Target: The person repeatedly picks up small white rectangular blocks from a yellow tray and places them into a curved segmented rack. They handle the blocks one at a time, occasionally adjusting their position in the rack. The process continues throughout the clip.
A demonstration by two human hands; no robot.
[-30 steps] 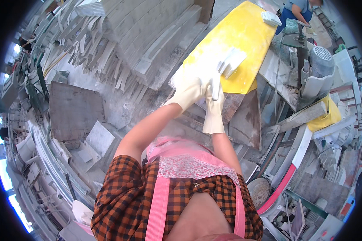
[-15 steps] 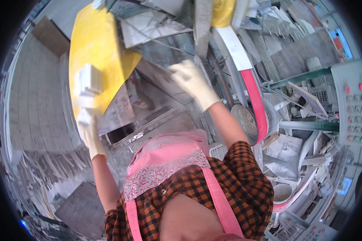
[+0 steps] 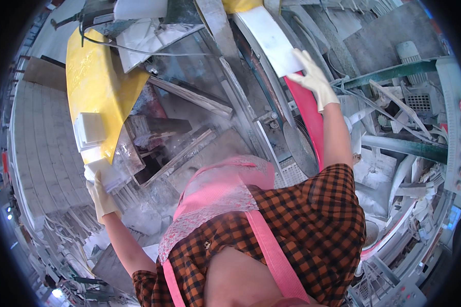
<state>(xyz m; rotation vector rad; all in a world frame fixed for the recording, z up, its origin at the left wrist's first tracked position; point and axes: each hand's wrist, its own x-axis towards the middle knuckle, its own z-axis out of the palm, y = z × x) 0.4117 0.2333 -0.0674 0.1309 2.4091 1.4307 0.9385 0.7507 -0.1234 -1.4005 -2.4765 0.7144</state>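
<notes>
My left hand [image 3: 102,197], in a cream glove, grips a white tile piece [image 3: 101,171] at the near end of a yellow-covered ledge. The thumb lies on top; the fingers underneath are hidden. Just beyond it, a small stack of white tiles [image 3: 89,128] rests on the yellow sheet [image 3: 89,71]. My right hand [image 3: 315,82], gloved too, reaches forward to a long white slab [image 3: 269,41] on a red belt [image 3: 308,115]. Its fingers are stretched and apart, touching the corner of the slab's near end.
Grey wooden boards [image 3: 33,148] stand along the left. Loose planks [image 3: 194,97] and dusty scraps lie between the ledge and the belt. A green bar [image 3: 404,146] and pipes cross the right side, near a control panel [image 3: 455,112] with a red button.
My right hand has moved from the middle, right and forward, to the slab on the belt, and its fingers have spread. My left hand still holds the tile piece. The view has shifted.
</notes>
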